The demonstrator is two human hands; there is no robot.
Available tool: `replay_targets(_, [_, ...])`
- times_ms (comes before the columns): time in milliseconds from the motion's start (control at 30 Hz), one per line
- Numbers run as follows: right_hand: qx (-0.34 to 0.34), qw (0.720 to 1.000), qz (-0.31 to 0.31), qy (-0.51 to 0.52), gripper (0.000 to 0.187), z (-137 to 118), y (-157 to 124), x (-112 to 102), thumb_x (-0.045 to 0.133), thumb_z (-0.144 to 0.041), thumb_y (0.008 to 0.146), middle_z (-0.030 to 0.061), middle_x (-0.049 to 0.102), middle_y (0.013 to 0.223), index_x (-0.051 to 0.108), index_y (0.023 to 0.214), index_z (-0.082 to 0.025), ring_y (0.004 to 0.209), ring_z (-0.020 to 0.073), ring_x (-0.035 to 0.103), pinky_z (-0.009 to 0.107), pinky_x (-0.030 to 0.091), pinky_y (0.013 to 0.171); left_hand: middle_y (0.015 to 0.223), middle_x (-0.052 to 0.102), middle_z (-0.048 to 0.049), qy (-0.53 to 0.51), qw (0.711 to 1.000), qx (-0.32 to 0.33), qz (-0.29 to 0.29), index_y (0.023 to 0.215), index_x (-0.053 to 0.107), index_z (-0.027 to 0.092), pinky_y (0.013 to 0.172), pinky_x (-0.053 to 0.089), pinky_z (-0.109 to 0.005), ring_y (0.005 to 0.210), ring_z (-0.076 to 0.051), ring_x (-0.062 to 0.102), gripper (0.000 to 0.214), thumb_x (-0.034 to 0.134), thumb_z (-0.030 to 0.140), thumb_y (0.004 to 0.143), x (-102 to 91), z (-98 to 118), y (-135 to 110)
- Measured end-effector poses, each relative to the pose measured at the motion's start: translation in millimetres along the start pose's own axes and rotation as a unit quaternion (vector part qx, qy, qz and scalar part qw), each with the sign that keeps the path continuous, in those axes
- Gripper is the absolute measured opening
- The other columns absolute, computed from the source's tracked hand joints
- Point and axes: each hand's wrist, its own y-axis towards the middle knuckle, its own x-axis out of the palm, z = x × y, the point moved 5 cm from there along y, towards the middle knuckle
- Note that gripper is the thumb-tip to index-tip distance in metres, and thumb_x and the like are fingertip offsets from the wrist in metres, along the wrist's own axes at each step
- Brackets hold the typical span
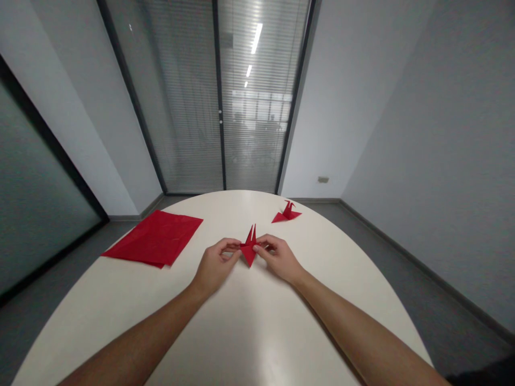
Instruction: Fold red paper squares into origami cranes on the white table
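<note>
A small red folded paper piece with two upright points is held just above the white round table. My left hand pinches its left side between thumb and fingers. My right hand pinches its right side the same way. Both hands are closed on the paper near the middle of the table.
A stack of flat red paper sheets lies at the left of the table. A finished red paper crane sits beyond my right hand near the far edge. Glass doors with blinds stand behind the table.
</note>
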Motion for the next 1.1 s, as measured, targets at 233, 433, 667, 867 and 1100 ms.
replay_targets(233, [-0.006,1.000,-0.013,0.007,0.019,-3,0,2,0.064,-0.034,0.089,0.0043,0.071,0.088,0.069,0.099,-0.019,0.079,0.0177,0.064,0.030,0.049,0.072,0.086,0.075,-0.0049,-0.003,1.000,0.001,0.008,0.089,0.070,0.018,0.069,0.056,-0.027,0.078,-0.018,0.071,0.017,0.067,0.032,0.079,-1.6,3,0])
replay_targets(433, [-0.034,0.997,-0.034,0.057,0.026,-6,-4,2,0.056,-0.015,0.087,0.0060,0.071,0.101,0.064,0.111,-0.019,0.092,0.0181,0.066,0.033,0.051,0.083,0.080,0.073,-0.0044,-0.001,0.999,-0.015,0.037,0.084,0.067,0.017,0.067,0.055,-0.027,0.075,-0.019,0.070,0.016,0.065,0.032,0.079,-4.9,3,0])
replay_targets(667, [-0.050,0.994,-0.042,0.087,0.043,-11,-7,5,0.068,-0.016,0.079,0.0091,0.067,0.113,0.057,0.120,-0.021,0.102,0.0200,0.065,0.035,0.054,0.085,0.078,0.071,-0.0029,-0.014,0.998,-0.011,0.061,0.083,0.063,0.018,0.066,0.054,-0.026,0.074,-0.017,0.069,0.014,0.065,0.031,0.078,-6.5,3,0])
replay_targets(867, [-0.027,0.996,0.007,0.082,0.036,-2,-2,4,0.070,-0.025,0.081,0.0071,0.070,0.102,0.058,0.115,-0.020,0.089,0.0178,0.066,0.033,0.054,0.080,0.080,0.070,-0.0031,-0.034,0.999,-0.004,0.036,0.084,0.062,0.018,0.071,0.054,-0.027,0.076,-0.016,0.068,0.013,0.065,0.028,0.077,-1.9,-1,1])
replay_targets(1100, [-0.035,0.996,0.004,0.082,0.040,3,-2,5,0.069,-0.026,0.082,0.0056,0.069,0.098,0.056,0.120,-0.021,0.079,0.0152,0.064,0.030,0.051,0.072,0.083,0.068,-0.0021,-0.067,0.997,-0.040,0.006,0.086,0.060,0.017,0.068,0.052,-0.025,0.072,-0.014,0.066,0.019,0.068,0.029,0.073,2.5,-9,2])
